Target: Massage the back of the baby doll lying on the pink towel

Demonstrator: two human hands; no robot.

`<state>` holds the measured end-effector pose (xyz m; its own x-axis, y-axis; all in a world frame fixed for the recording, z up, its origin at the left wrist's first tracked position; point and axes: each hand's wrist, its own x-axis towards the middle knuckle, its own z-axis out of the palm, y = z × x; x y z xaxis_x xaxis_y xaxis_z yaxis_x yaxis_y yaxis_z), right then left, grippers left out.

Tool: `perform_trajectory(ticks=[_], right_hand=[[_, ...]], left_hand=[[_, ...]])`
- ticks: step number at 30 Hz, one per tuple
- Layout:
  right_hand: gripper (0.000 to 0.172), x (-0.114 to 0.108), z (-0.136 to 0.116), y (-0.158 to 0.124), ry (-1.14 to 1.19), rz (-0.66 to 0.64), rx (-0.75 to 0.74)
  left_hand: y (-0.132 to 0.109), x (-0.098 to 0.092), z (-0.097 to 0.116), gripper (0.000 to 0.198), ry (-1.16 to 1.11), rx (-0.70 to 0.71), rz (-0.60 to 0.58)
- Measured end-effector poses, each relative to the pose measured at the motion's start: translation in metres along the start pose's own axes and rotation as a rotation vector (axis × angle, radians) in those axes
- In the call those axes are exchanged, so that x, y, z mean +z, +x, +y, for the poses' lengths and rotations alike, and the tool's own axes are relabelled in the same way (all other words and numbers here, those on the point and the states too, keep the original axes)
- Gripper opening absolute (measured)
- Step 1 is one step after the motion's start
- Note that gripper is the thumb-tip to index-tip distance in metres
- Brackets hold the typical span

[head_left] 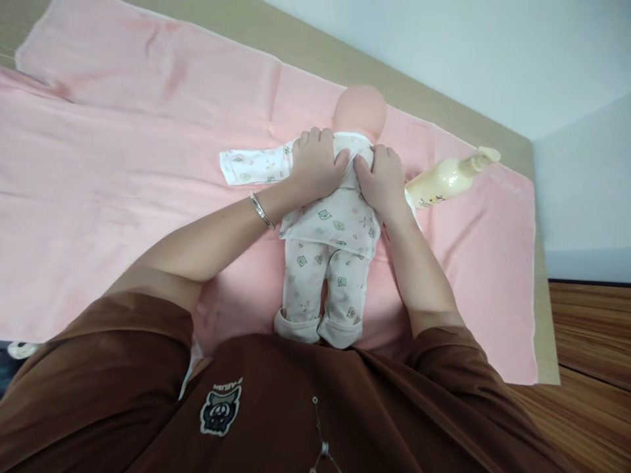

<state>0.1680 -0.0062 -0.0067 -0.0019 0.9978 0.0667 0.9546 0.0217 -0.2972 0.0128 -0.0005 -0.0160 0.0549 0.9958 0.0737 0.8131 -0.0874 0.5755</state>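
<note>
A baby doll (328,213) in a white printed top and trousers lies stretched out, its bald head (359,110) pointing away from me and no facial features showing. My left hand (319,164) is closed over the doll's shoulder on the left, thumb pointing inward across the cloth. On the other shoulder, my right hand (382,176) has its fingers curled over the top, the thumb close to my left one. A printed sleeve (254,167) extends leftward from under my left hand. My right hand and forearm largely hide the other sleeve.
Beneath the doll spreads a wrinkled pink blanket (148,131) over a tan surface (434,98). A pale yellow pump bottle (441,182) lies tilted to the right of the doll. A white wall (493,59) borders the far side, with wooden flooring (591,335) at lower right.
</note>
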Motion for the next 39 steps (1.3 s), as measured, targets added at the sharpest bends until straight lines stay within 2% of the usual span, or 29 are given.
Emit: perform_trajectory(ticks=[6, 12, 16, 20, 24, 29, 33, 36, 39], right_hand=[[0.043, 0.007, 0.006, 0.003, -0.017, 0.037, -0.022], [0.039, 0.012, 0.010, 0.006, -0.003, 0.077, -0.021], [0.040, 0.013, 0.012, 0.005, -0.003, 0.068, -0.027], [0.044, 0.013, 0.015, 0.007, 0.009, 0.062, -0.044], [0.049, 0.008, 0.013, 0.003, -0.015, 0.036, -0.055], [0.053, -0.004, -0.004, -0.027, -0.087, 0.017, -0.185], [0.063, -0.003, -0.015, -0.047, -0.084, 0.006, -0.266], [0.065, 0.003, -0.014, -0.043, -0.020, -0.012, -0.246], [0.066, 0.009, -0.008, -0.027, 0.010, -0.034, -0.196]], left_hand=[[0.002, 0.005, -0.004, 0.016, -0.079, 0.010, 0.063], [0.000, 0.003, 0.000, 0.016, -0.044, 0.006, 0.077], [-0.002, -0.003, 0.002, 0.027, 0.003, -0.001, 0.021], [-0.017, -0.008, 0.005, 0.030, 0.034, 0.144, -0.016], [-0.031, -0.009, 0.008, 0.027, -0.037, 0.274, 0.000], [-0.011, -0.010, 0.000, 0.032, -0.039, 0.305, -0.043], [0.010, -0.006, -0.014, 0.038, -0.091, 0.211, -0.060], [0.014, 0.001, -0.020, 0.037, -0.097, 0.209, -0.003], [0.014, 0.007, -0.022, 0.035, -0.088, 0.228, 0.039]])
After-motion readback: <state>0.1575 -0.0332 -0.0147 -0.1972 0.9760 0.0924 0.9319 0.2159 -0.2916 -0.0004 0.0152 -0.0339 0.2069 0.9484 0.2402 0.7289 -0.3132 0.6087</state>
